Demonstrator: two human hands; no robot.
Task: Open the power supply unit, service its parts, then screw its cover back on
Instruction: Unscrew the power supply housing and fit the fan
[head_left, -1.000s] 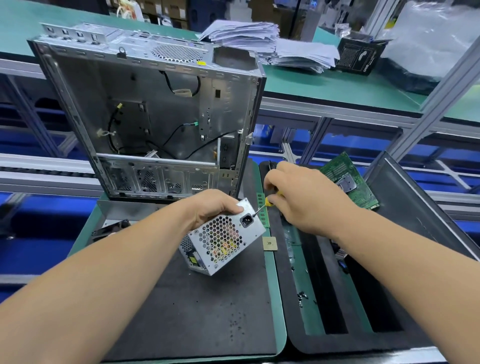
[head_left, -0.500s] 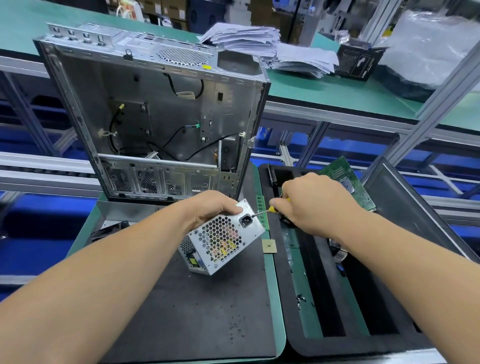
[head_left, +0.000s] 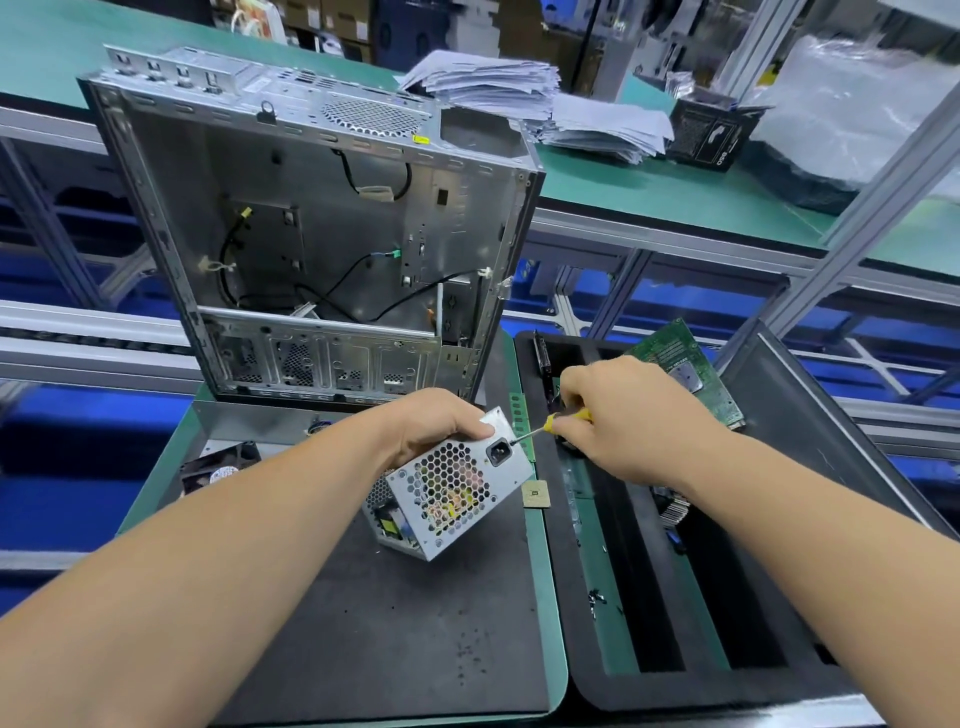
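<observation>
Head view: one power supply unit is held tilted above the near black mat by the left hand; one yellow-handled screwdriver, gripped by the right hand, is set against its upper right corner.

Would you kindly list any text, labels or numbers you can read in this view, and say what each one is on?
Nothing can be read with confidence.
Black box on the far bench: white print near its lower edge, too small and upside down to read.
Yellow sticker on the computer case: too small.
Fan hub label: blurred.
Power supply unit, held in the left hand: no legible marking.
Circuit board: print too fine.
</observation>
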